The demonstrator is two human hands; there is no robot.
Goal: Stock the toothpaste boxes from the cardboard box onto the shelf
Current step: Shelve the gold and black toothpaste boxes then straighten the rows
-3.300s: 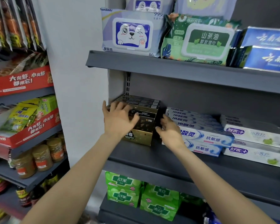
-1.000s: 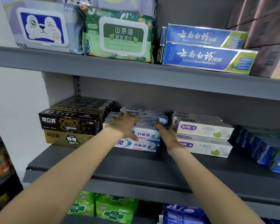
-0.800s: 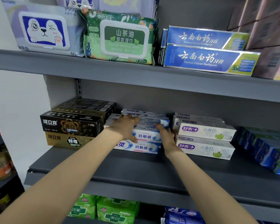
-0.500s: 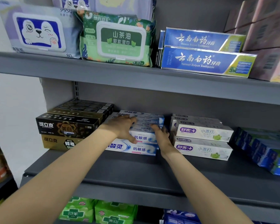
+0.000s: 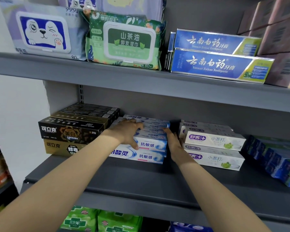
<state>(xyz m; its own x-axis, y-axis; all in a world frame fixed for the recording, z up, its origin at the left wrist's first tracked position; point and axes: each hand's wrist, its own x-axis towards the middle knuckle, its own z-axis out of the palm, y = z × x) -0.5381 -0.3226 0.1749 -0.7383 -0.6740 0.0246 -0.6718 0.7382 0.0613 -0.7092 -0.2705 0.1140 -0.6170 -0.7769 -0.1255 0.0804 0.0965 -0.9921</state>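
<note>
Shelf (image 5: 141, 178), middle tier, grey metal. Stock on it, left to right: black-and-gold boxes (image 5: 70, 131), two high; white-blue boxes (image 5: 149, 145), two high, several deep; white-purple boxes (image 5: 213, 139), two high; blue boxes (image 5: 274, 158) at the far right.

Left hand (image 5: 126, 133): laid over the top left of the white-blue boxes, fingers spread and nearly straight across the lids, thumb down the front face. It presses; it holds nothing.

Right hand (image 5: 173, 142): flat against the right end of the same stack, in the gap beside the white-purple boxes, fingers straight and pointing to the back.

Cardboard box: not in view.

Step in hand, by judgement: squaring the white-blue boxes, already on the shelf.

Handling notes: press both sides evenly so the two layers move as one; keep the top hand light, since thin cartons dent; line the front faces up with the neighbouring stacks, labels outward; mind the right hand against the white-purple boxes, which would shift easily.

Upper tier: wipes (image 5: 124, 42), blue cartons (image 5: 216, 64).
</note>
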